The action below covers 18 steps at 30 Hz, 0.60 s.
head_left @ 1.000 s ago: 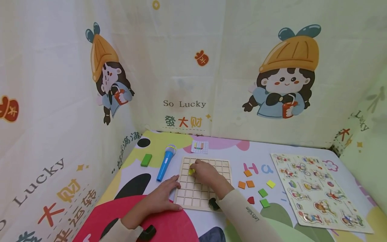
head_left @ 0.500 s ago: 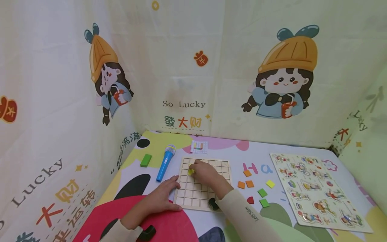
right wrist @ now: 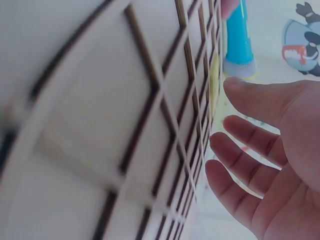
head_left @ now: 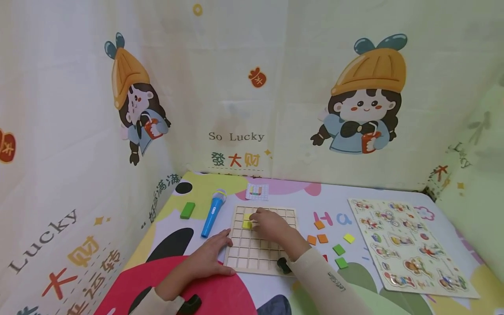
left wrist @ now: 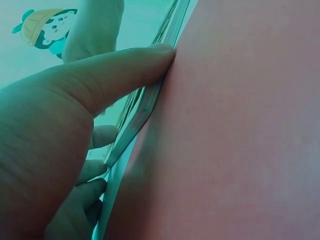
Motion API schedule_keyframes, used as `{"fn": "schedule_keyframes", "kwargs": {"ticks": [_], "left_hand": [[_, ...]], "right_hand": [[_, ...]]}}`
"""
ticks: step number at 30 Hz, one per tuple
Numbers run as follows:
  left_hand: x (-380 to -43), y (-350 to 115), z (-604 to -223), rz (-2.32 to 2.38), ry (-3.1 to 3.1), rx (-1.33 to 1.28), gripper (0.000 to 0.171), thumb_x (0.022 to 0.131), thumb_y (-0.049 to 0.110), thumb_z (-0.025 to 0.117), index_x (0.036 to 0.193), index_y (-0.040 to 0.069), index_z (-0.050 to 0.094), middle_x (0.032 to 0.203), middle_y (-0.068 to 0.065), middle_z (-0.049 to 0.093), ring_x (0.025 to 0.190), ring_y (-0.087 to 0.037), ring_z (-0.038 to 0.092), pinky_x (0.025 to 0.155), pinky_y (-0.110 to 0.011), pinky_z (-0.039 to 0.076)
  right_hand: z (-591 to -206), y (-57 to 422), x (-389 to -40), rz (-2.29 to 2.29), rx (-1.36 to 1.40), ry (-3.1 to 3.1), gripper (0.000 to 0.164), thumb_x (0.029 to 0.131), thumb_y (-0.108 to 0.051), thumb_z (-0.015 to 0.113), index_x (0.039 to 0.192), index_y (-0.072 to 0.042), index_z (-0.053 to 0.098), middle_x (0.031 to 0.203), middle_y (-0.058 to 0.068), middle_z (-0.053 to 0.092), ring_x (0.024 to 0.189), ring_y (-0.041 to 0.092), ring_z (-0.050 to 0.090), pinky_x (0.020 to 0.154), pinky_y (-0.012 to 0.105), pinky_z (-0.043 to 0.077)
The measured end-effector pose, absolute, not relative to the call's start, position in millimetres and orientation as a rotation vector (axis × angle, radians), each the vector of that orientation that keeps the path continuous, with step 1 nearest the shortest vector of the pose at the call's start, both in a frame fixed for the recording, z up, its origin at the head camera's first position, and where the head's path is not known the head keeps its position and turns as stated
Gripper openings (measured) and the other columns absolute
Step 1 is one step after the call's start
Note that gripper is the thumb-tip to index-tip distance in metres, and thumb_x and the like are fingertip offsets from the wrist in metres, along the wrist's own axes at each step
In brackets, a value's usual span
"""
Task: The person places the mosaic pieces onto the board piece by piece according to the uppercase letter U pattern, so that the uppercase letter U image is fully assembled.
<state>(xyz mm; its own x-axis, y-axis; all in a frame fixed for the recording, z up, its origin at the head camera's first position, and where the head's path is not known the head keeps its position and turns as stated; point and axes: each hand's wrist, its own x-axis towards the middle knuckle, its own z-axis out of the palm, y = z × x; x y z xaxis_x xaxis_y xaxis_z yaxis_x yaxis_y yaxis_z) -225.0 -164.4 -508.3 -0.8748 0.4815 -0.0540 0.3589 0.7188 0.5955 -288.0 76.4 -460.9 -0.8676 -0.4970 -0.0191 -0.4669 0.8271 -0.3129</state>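
A pale wooden grid board [head_left: 252,258] lies on the table in the head view. My left hand [head_left: 208,258] rests at its near-left corner, thumb along the near edge and fingertips against the left side. In the left wrist view the extended thumb [left wrist: 125,70] touches the board's rim [left wrist: 145,105]. Yellow tiles [head_left: 246,225] sit in cells at the upper left of the grid. Just right of them, my right hand [head_left: 271,225] hovers over the board. The right wrist view shows its fingers [right wrist: 245,165] apart and loosely bent, holding nothing.
A blue toy microphone [head_left: 211,216] and a green block [head_left: 187,210] lie left of the board. Behind it is a pattern card [head_left: 257,191]. Orange tiles [head_left: 322,238], green tiles [head_left: 341,263] and a yellow tile [head_left: 348,238] lie right, before a picture puzzle board [head_left: 411,249].
My right hand has let go of a yellow tile and shifted slightly right, uncovering the yellow on the grid. The left hand keeps its place on the board. The head view has turned slightly.
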Motion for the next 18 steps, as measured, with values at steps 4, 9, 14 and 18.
{"fn": "schedule_keyframes", "kwargs": {"ticks": [4,9,14,18], "left_hand": [[-224,-165,-511,0.898,2.711,0.659,0.068,0.061,0.055,0.086,0.114,0.029,0.055,0.156,-0.005,0.029,0.141,-0.032,0.026,0.088,-0.049,0.052],[-224,-163,-512,0.912,2.715,0.654,0.069,0.059,0.056,0.086,0.114,0.03,0.054,0.156,-0.003,0.029,0.141,-0.031,0.026,0.084,-0.044,0.055],[-224,-162,-511,0.908,2.722,0.651,0.066,0.06,0.057,0.085,0.111,0.03,0.054,0.155,-0.004,0.029,0.141,-0.031,0.026,0.093,-0.051,0.049],[-225,-163,-511,0.908,2.716,0.631,0.065,0.06,0.057,0.085,0.11,0.031,0.053,0.156,-0.004,0.028,0.141,-0.031,0.025,0.094,-0.053,0.048]], "right_hand": [[-457,93,-280,-0.462,-0.809,2.926,0.031,0.092,-0.018,0.069,0.123,-0.012,0.067,0.116,0.001,0.06,0.106,0.019,0.059,0.091,0.036,0.049],[-458,120,-270,-0.472,-0.777,2.968,0.032,0.09,-0.017,0.071,0.121,-0.01,0.068,0.116,0.003,0.061,0.104,0.021,0.06,0.091,0.039,0.05],[-461,146,-261,-0.473,-0.728,3.007,0.033,0.089,-0.018,0.072,0.12,-0.01,0.068,0.116,0.004,0.06,0.106,0.025,0.061,0.092,0.041,0.05],[-462,166,-255,-0.496,-0.643,3.025,0.033,0.088,-0.017,0.073,0.119,-0.01,0.068,0.116,0.003,0.061,0.105,0.026,0.061,0.091,0.041,0.05]]}}
